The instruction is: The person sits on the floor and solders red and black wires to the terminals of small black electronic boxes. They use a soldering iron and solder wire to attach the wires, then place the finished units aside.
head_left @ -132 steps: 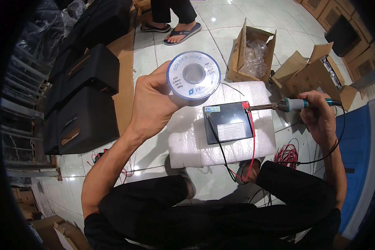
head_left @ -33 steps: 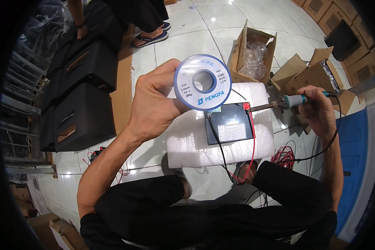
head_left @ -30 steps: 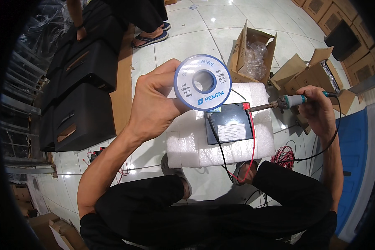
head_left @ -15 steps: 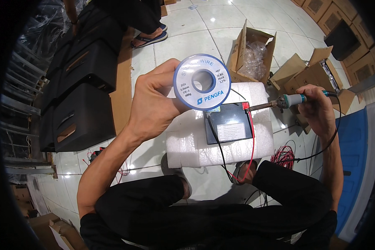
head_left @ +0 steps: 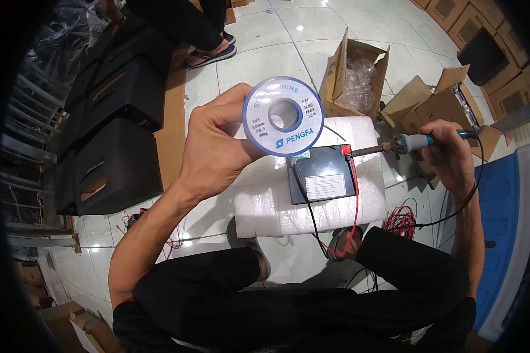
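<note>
My left hand [head_left: 218, 138] is closed round a spool of solder wire [head_left: 259, 126], white-faced with a blue rim, held above the foam block. A strand of solder runs from behind the spool toward the battery. My right hand [head_left: 450, 150] grips a soldering iron [head_left: 415, 142] with a grey and teal handle. Its tip touches the red terminal corner [head_left: 346, 150] of a black battery [head_left: 312, 167]. A red wire [head_left: 357, 206] leads down from that corner, and a black wire [head_left: 308, 203] from the battery's left side. The battery lies on a white foam block [head_left: 259, 206].
Coiled red and black wires [head_left: 399, 220] lie right of the foam. Beyond it stand an open carton [head_left: 335, 88] holding clear plastic and another open carton [head_left: 415, 103]. Black cases [head_left: 121, 167] line the left. Another person's sandalled foot [head_left: 212, 56] is at the far left.
The spool has shifted very slightly left in my left hand. The iron stays at the red terminal. At the far left, the other person's leg and hand have moved.
</note>
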A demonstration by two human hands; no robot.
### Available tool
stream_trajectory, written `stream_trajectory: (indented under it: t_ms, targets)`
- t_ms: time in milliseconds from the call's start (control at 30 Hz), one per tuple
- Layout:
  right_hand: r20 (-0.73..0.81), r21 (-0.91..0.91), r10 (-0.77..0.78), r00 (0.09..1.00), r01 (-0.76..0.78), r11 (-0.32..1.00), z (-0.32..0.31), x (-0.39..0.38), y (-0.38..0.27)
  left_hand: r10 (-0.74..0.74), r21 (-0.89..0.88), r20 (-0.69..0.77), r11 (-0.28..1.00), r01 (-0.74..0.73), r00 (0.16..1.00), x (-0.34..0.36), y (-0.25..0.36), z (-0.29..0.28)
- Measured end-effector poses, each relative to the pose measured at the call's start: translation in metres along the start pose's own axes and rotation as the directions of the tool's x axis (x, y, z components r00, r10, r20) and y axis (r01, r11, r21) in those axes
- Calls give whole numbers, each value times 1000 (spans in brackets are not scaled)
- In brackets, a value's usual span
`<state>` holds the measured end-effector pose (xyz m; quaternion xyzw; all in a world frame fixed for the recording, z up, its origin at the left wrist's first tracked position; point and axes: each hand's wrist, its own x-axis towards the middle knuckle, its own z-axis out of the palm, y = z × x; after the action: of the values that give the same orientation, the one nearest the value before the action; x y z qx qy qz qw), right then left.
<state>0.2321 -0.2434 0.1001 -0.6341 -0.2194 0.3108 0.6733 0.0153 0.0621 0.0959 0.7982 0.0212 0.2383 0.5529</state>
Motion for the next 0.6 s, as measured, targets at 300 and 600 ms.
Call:
stream_trajectory:
  t_ms: [300, 600]
  targets:
    - [57, -9, -26, 998, 27, 1000, -3, 0, -1, -2, 23, 3, 1000, 2, 1000, 0, 0, 0]
    - [117, -72, -90, 989, 99, 992, -8, 1, -3, -2, 14, -8, 1000, 2, 1000, 0, 0, 0]
